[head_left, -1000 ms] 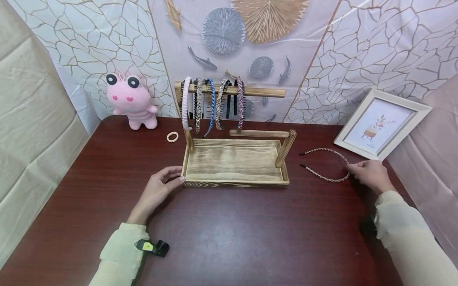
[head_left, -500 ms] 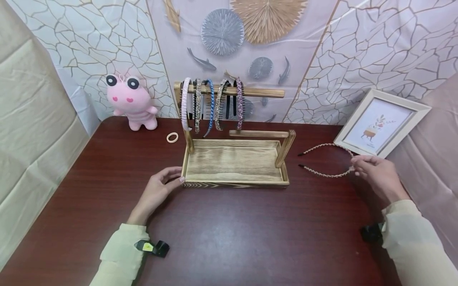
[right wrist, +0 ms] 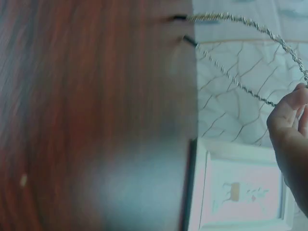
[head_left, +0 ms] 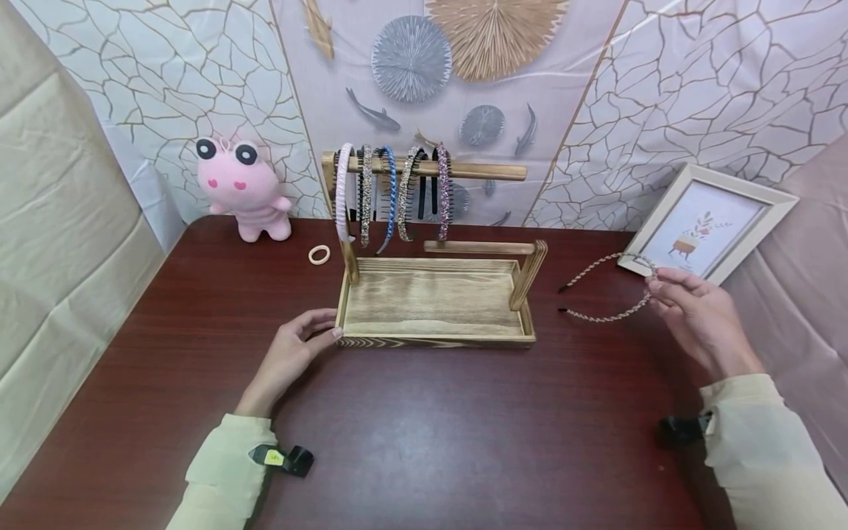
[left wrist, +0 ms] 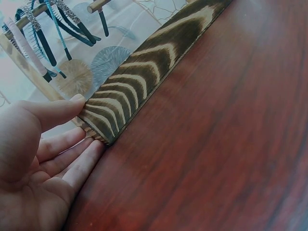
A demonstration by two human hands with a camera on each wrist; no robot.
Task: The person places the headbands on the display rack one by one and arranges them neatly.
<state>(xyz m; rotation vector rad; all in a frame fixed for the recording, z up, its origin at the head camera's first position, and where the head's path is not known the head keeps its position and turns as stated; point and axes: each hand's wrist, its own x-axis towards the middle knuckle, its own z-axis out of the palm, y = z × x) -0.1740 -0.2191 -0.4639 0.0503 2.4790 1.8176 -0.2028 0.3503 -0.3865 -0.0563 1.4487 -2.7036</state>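
At the far right in the head view, my right hand (head_left: 702,318) pinches the rounded middle of a thin, beaded gold-toned headband (head_left: 604,318). Its two black-tipped ends point left; the right wrist view shows the beaded band (right wrist: 269,33) and my right hand (right wrist: 293,127) at the frame's edge. My left hand (head_left: 291,353) touches the front-left corner of a wooden headband stand (head_left: 437,341). In the left wrist view, the thumb lies at the tray's upper edge and the fairly straight fingers (left wrist: 84,163) touch its end wall. Several headbands (head_left: 391,199) hang from the stand's upper bar.
The stand's lower bar (head_left: 480,248) sticks out leftward above the tray. A white picture frame (head_left: 748,184) leans beside my right hand. A pink plush toy (head_left: 240,188) and a small pale ring (head_left: 319,255) sit at the back left of the dark red table (head_left: 424,434).
My right hand has lifted the headband off the table, and its curved part now overlaps the picture frame's lower edge. My left hand and the stand stay in place.
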